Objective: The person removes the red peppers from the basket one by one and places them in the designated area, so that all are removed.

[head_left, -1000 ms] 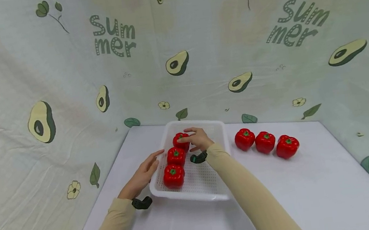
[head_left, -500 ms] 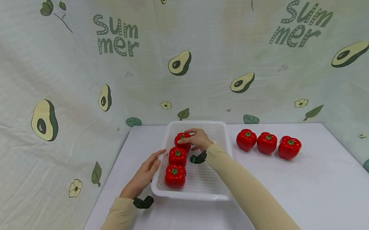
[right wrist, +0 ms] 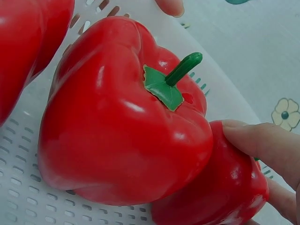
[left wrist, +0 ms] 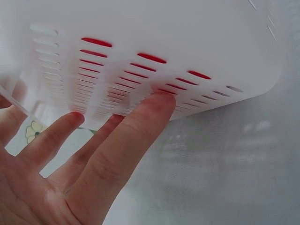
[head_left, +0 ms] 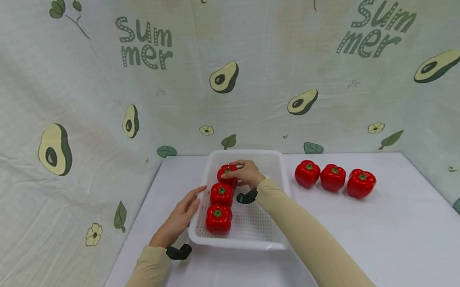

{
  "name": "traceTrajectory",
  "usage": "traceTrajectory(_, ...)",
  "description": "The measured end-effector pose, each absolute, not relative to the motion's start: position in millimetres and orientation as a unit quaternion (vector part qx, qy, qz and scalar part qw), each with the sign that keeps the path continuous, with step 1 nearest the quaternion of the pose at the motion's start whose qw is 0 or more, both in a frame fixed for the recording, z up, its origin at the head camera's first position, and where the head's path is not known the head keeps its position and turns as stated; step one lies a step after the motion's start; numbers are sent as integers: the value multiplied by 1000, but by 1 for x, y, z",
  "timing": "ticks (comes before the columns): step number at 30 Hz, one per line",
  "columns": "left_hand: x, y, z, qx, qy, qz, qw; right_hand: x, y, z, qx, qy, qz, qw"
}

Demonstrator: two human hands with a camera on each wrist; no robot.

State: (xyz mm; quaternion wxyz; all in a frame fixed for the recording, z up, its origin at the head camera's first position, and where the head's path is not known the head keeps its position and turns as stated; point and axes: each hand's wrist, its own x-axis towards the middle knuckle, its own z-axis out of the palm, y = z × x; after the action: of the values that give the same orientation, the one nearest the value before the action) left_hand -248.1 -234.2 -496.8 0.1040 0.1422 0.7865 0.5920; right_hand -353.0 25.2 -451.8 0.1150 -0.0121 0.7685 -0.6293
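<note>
A white slotted plastic basket (head_left: 252, 246) holds three red bell peppers in a row along its left side. At the far end of that row, my right hand (head_left: 249, 172) grips the back bell pepper (head_left: 226, 173); in the right wrist view the thumb (right wrist: 251, 138) lies on its side. The middle bell pepper (right wrist: 122, 117) fills much of that view, its green stem upward, and the front bell pepper (head_left: 218, 219) is nearest me. My left hand (head_left: 177, 219) rests against the basket's left outer wall, fingers extended, with the thumb (left wrist: 129, 152) on the slots in the left wrist view.
Three more red bell peppers, the middle one (head_left: 333, 178) among them, stand in a line on the white table (head_left: 390, 234) right of the basket. A pale curtain (head_left: 250, 29) printed with avocados hangs behind and at both sides.
The head view has shifted slightly. Both hands keep nearly the same places, the right fingers settling a little closer round the back bell pepper.
</note>
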Motion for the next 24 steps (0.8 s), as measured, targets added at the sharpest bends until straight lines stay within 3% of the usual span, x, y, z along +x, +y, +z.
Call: traceTrajectory(24,-248,-234,-496,139,793,585,100,-350,35,-442,2,763,-638,102)
